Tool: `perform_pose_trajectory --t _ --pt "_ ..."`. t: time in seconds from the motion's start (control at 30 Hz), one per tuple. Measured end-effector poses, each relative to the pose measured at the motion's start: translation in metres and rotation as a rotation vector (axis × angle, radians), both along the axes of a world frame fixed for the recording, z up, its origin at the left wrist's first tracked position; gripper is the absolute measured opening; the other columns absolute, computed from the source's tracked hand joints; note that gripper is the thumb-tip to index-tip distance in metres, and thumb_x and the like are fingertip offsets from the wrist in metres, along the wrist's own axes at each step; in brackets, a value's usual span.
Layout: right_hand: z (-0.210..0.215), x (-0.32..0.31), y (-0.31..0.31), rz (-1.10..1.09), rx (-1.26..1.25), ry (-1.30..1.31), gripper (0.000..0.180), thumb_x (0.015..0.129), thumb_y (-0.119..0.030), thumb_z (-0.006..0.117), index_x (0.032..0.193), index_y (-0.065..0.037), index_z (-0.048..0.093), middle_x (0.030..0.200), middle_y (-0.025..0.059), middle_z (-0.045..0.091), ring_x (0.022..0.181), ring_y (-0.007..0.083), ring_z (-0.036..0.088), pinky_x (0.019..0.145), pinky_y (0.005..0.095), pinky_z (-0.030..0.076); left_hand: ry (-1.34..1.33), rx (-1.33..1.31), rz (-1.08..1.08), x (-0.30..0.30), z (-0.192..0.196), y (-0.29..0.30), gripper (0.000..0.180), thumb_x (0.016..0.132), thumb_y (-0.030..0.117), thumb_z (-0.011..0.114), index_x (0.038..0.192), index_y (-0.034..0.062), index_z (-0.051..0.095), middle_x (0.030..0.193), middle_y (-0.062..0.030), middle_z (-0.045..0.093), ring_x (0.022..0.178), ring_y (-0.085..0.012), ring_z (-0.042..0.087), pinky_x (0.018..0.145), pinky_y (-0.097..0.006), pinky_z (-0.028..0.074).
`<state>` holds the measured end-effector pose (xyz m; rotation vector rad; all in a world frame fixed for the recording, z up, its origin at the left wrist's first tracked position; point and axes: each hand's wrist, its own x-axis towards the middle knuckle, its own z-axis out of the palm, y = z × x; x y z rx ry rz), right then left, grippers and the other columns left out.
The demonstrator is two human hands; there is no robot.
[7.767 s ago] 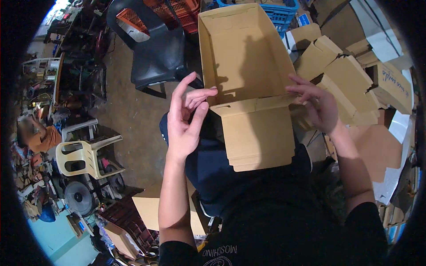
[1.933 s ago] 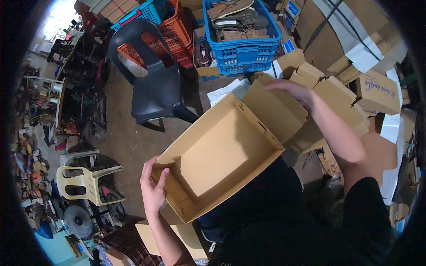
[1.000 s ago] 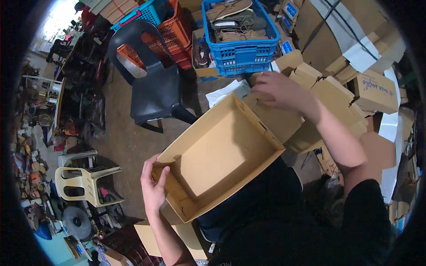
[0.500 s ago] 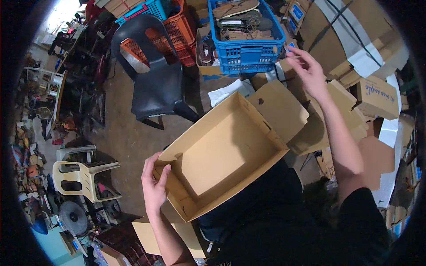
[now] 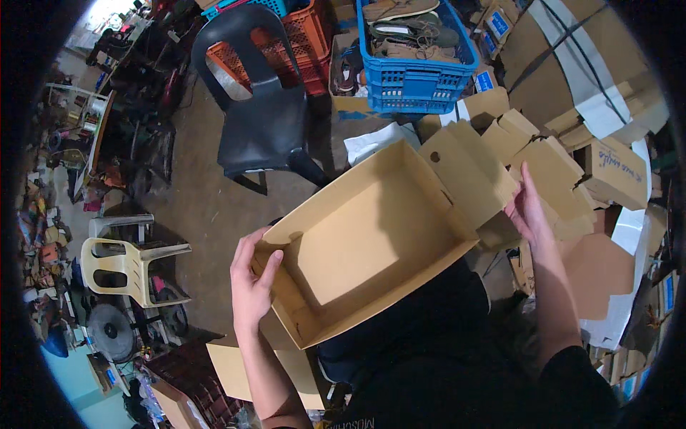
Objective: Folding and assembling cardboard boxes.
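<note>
A shallow tan cardboard box, open side up and bare inside, lies tilted over my lap. My left hand grips its left end, the thumb over the rim and the fingers on the outer wall. From the right end a wide flap with a small round hole sticks outward, not folded in. At that flap's outer edge is my right hand, with the edge between thumb and fingers; part of the fingers is hidden.
Ahead stand a black plastic chair and a blue crate of shoes. Flattened cardboard pieces and boxes crowd the right side. A cream chair and a fan are at left. Another cardboard piece lies below my left forearm.
My right hand has come down from beside the blue crate to the flap's outer edge. My left hand keeps its grip on the box. The whole view has shifted slightly.
</note>
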<state>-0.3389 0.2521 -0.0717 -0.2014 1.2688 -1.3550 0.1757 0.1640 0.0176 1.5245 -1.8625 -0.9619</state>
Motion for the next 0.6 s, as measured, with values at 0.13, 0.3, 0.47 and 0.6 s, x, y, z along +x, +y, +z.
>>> perform_pose_trajectory --t 0.13,0.3,0.47,0.6 --pt "0.012 -0.016 -0.004 0.323 -0.273 -0.231 0.051 0.109 -0.053 0.054 0.117 -0.007 0.075 0.110 0.0051 0.075 0.095 0.0121 0.070 0.087 0.0261 0.054 0.005 -0.020 0.030 0.002 -0.001 0.004 0.036 0.096 0.007 0.071 0.131 0.0012 0.067 0.123 -0.0134 0.067 0.117 -0.0259 0.065 0.104 -0.037 0.049" --pt "0.073 0.062 -0.022 0.576 -0.237 0.556 0.039 0.105 -0.034 0.063 0.116 0.001 0.078 0.116 0.0064 0.075 0.101 0.0137 0.068 0.093 0.0282 0.050 -0.012 -0.081 0.026 -0.004 0.001 0.008 0.037 0.095 0.010 0.073 0.131 0.0030 0.067 0.123 -0.0144 0.068 0.115 -0.0277 0.067 0.101 -0.038 0.052" --pt "0.071 0.070 -0.043 0.533 -0.138 0.576 0.027 0.104 -0.023 0.066 0.113 -0.001 0.077 0.116 0.0057 0.074 0.102 0.0126 0.066 0.092 0.0276 0.048 -0.028 -0.086 0.042 -0.004 0.002 0.007 0.036 0.095 0.012 0.074 0.130 0.0048 0.068 0.122 -0.0144 0.069 0.111 -0.0299 0.069 0.097 -0.038 0.054" --pt "0.062 0.068 -0.057 0.576 -0.216 0.634 0.018 0.104 -0.017 0.068 0.115 -0.004 0.073 0.111 0.0002 0.072 0.101 0.0076 0.064 0.090 0.0253 0.048 -0.015 -0.098 0.054 -0.003 -0.002 0.008 0.035 0.095 0.014 0.074 0.129 0.0058 0.069 0.121 -0.0141 0.070 0.110 -0.0322 0.070 0.094 -0.039 0.055"
